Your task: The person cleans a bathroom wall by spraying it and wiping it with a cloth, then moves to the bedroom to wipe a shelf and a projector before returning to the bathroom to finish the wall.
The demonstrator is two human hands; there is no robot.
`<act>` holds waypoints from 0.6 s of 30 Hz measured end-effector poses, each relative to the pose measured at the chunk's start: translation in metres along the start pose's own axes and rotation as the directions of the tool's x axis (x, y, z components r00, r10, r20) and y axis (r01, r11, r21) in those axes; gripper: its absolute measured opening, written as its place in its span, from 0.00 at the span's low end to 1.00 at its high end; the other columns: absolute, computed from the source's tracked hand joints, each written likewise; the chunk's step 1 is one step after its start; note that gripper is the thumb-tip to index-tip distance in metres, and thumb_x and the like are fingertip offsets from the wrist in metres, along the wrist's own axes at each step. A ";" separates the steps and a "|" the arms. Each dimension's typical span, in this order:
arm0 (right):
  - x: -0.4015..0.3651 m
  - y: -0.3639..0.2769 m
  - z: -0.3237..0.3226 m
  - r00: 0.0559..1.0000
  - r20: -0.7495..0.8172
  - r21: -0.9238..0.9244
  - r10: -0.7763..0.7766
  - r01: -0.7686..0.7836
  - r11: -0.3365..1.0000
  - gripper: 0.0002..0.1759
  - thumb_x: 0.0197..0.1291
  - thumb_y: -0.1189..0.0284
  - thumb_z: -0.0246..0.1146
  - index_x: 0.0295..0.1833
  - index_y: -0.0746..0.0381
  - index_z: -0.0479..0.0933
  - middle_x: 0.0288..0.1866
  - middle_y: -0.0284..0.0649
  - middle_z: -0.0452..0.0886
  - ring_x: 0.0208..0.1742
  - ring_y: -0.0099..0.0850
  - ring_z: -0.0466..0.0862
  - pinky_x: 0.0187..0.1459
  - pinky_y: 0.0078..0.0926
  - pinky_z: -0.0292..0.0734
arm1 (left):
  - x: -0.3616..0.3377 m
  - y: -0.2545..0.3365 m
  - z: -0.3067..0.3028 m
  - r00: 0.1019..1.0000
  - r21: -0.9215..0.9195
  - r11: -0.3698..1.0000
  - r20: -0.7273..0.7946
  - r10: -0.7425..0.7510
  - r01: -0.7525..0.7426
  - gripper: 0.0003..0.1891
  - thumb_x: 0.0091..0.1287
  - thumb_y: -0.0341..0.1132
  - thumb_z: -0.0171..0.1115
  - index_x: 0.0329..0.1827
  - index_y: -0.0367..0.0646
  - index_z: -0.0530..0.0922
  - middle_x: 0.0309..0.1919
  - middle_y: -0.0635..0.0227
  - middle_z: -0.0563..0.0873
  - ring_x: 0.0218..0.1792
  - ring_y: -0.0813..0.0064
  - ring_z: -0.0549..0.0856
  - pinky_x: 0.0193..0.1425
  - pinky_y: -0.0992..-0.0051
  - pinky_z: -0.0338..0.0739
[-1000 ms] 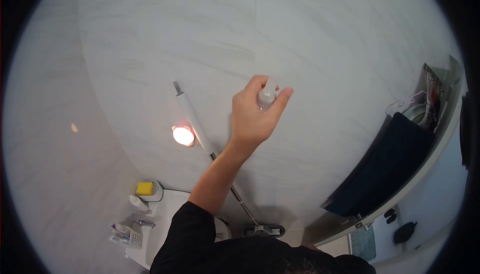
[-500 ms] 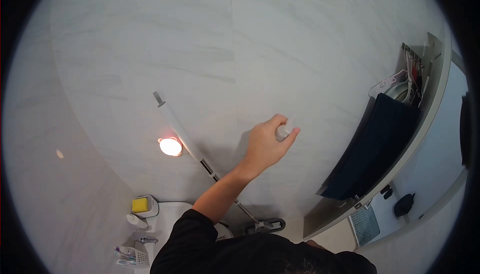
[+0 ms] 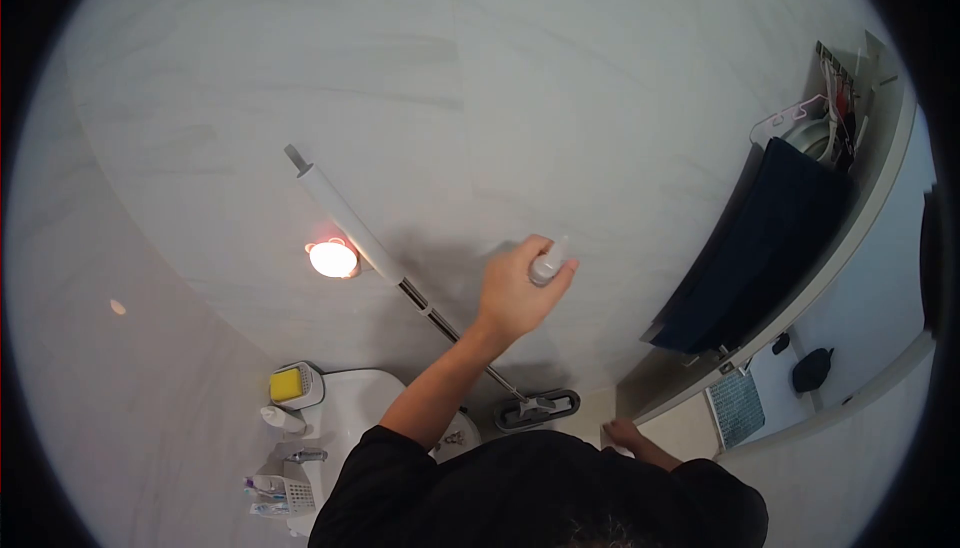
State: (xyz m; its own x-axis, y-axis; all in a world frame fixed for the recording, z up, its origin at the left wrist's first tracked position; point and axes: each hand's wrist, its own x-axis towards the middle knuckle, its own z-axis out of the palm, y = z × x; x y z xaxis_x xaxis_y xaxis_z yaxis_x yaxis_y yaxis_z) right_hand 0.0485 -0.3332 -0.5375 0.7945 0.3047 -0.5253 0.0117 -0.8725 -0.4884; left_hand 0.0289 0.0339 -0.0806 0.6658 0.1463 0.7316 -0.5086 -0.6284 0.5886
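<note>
My left hand (image 3: 512, 293) is raised in front of the marbled wall. Its fingers are wrapped round a small whitish spray bottle (image 3: 546, 265), whose narrow translucent top points upward and right. Low on the right, my right hand (image 3: 622, 434) shows beside my body with its fingers curled. A bit of something white (image 3: 612, 444) is at those fingers, too small and covered to name. A flat mop (image 3: 345, 216) leans behind my left arm, its grey head (image 3: 537, 409) at the bottom of the wall.
A lit round lamp (image 3: 333, 258) is on the wall. At lower left is a white sink (image 3: 350, 398) with a faucet (image 3: 306, 455), yellow sponge (image 3: 286, 384), white bottle (image 3: 282, 419) and toothbrush basket (image 3: 299, 495). A dark towel (image 3: 755, 248) hangs by the doorway at right.
My view has shifted, so the mop and lamp sit higher in the picture. My left hand still grips the spray bottle, slightly further left. My right hand has come into sight.
</note>
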 end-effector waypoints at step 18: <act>-0.069 -0.245 -0.258 0.814 -0.570 0.787 -0.112 0.503 -0.358 0.15 0.77 0.64 0.55 0.56 0.64 0.76 0.54 0.40 0.85 0.56 0.34 0.85 0.60 0.34 0.79 | -0.130 -0.059 -0.011 0.828 -0.128 0.819 0.047 -0.559 0.560 0.17 0.64 0.36 0.74 0.52 0.39 0.85 0.30 0.74 0.85 0.32 0.87 0.79 0.38 0.80 0.75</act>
State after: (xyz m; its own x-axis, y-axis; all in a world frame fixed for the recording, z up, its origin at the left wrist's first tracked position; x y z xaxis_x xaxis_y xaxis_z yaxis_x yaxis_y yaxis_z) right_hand 0.1474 -0.2388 -0.2020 0.9915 0.1274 0.0246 -0.0826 0.7660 -0.6376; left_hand -0.0335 0.0610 -0.2066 0.8612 0.4365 0.2605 -0.1134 -0.3347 0.9355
